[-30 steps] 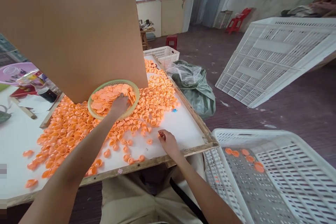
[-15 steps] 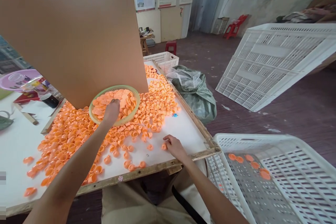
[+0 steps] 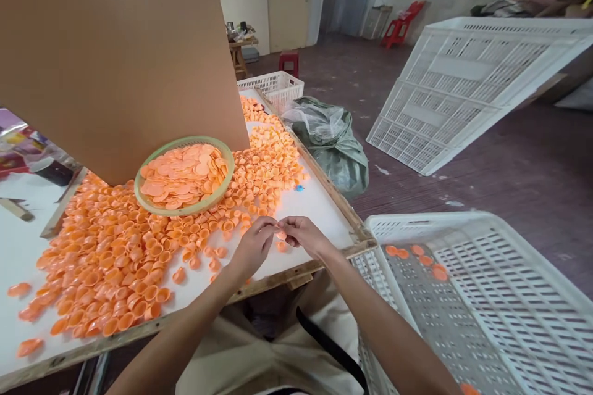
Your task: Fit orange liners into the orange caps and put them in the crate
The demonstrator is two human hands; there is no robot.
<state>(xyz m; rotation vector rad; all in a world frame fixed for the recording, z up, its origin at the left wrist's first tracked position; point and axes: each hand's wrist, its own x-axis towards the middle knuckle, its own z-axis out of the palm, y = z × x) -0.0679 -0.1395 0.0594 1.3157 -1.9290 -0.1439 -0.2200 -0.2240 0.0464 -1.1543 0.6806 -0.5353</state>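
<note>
My left hand [image 3: 254,248] and my right hand [image 3: 303,236] meet fingertip to fingertip above the table's front edge. Both are closed in a pinch around a small orange plastic piece [image 3: 281,235], mostly covered by the fingers. Another orange cup [image 3: 281,247] rests on the white tabletop just below them. Beyond my left hand stands a round green-rimmed basket [image 3: 205,207] filled with flat orange discs [image 3: 180,173]. A wide heap of small orange cups [image 3: 115,253] surrounds the basket.
A tall cardboard sheet [image 3: 125,62] stands behind the basket. Wooden strips [image 3: 324,197] edge the table. To the right sits a white crate [image 3: 463,315] with several orange discs inside. Farther back are a green sack [image 3: 340,160], stacked white crates [image 3: 440,99] and a red stool [image 3: 289,62].
My left hand has left the basket of discs and come right and nearer, meeting my right hand. My right hand has lifted slightly from the tabletop. The view has tilted down.
</note>
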